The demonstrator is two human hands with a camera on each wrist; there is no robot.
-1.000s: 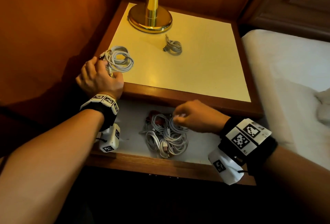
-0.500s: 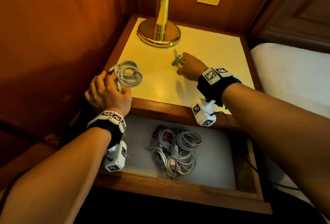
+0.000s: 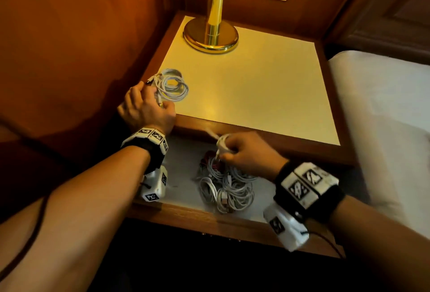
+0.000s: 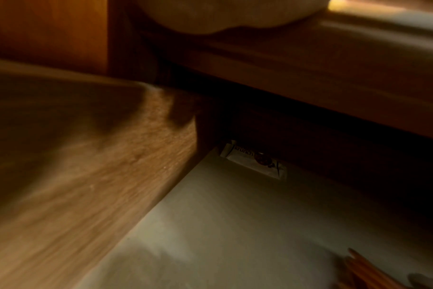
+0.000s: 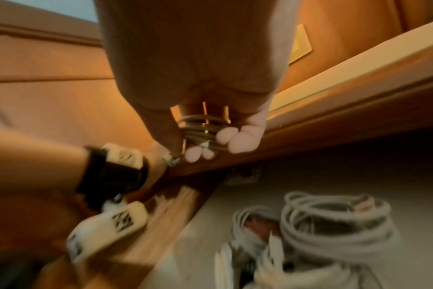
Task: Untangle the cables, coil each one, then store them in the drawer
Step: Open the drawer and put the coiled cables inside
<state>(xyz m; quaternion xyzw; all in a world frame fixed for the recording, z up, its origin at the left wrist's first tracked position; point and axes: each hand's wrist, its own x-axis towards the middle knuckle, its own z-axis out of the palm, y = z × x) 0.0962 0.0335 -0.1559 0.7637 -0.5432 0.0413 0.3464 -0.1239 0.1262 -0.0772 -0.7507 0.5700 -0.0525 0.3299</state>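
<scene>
Two hands work: the right hand (image 3: 250,154) curls its fingers (image 5: 240,140) round a small coiled cable (image 5: 201,130) above the open drawer (image 3: 186,217); the left hand (image 3: 145,110), fingers bent, grips another coil (image 3: 171,85) on the nightstand (image 3: 256,86).

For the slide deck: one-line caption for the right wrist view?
Right hand grips a small coiled cable above the open drawer holding white cable coils.

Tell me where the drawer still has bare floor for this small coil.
Bare floor lies left of the cable pile, toward the left hand, and right of it toward the drawer side. The middle is crowded. The right hand holds the small coil above the pile.
</scene>
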